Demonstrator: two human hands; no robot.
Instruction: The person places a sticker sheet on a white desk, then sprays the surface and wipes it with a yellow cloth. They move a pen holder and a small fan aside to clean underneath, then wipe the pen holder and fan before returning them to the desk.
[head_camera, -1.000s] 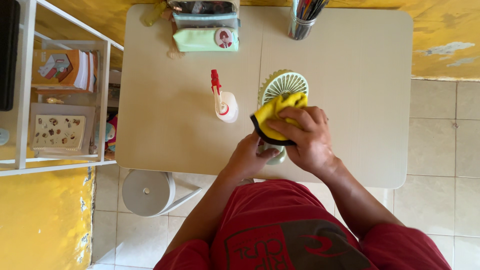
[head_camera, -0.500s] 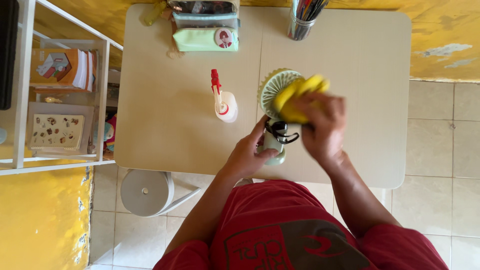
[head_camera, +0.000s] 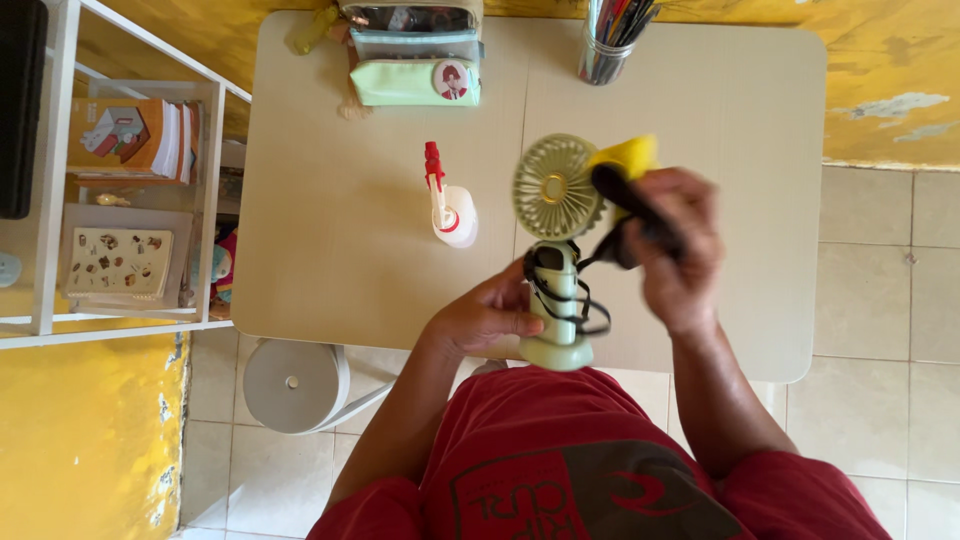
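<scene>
Yellow walls and pale tiles frame one beige tabletop (head_camera: 330, 250). Left hand (head_camera: 480, 318) grips the handle of one green handheld fan (head_camera: 555, 250), upright at centre; right hand (head_camera: 675, 245) — blurred — clutches one yellow cloth (head_camera: 625, 157) at the fan's 2 o'clock. One spray bottle (head_camera: 450, 205) stands at 9 o'clock; three stacked pencil cases (head_camera: 412, 50) at 11 — topmost cut off; one pen cup (head_camera: 603, 45) at 12.

Warm, even daylight fills the room and the pale table (head_camera: 330, 200) reads bright without glare. Shadows are soft: a faint one falls beside the spray bottle (head_camera: 450, 205), a deeper one under the shelf (head_camera: 210, 200) at the left. The right hand (head_camera: 675, 250) and its yellow cloth (head_camera: 625, 155) are smeared with motion blur; the rest is sharp.
</scene>
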